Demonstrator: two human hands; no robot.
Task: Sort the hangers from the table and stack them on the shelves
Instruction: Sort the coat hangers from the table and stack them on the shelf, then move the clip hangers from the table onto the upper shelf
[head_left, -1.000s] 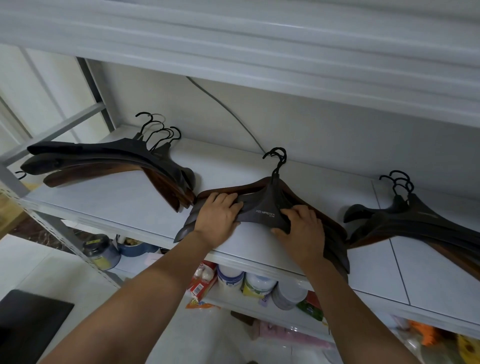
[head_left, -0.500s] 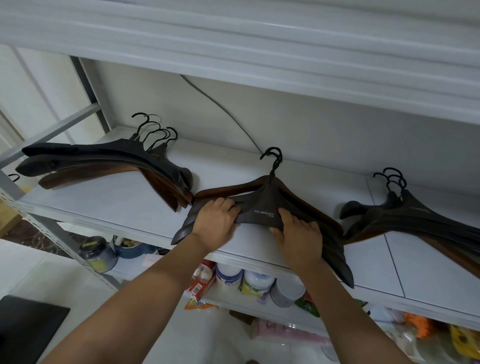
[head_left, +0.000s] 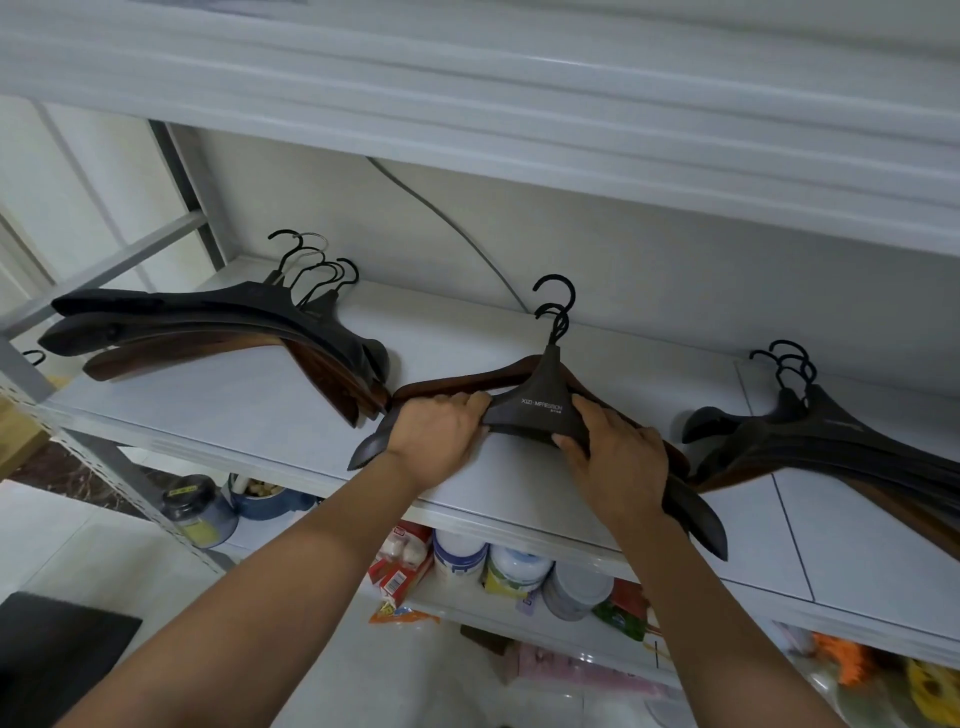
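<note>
Left hand (head_left: 436, 441) and right hand (head_left: 618, 462) grip the middle hanger stack (head_left: 540, 410) between them — on the shelf (head_left: 234, 410)

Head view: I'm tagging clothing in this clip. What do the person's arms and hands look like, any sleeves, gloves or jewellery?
Both forearms are bare to the frame's edge, no sleeve showing. The left hand and right hand are ungloved; no ring, watch or wristband is visible.

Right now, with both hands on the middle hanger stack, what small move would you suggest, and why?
Probably push the middle stack back on the shelf before letting go: left hand and right hand grip it, and its right tip nears the front edge.
</note>
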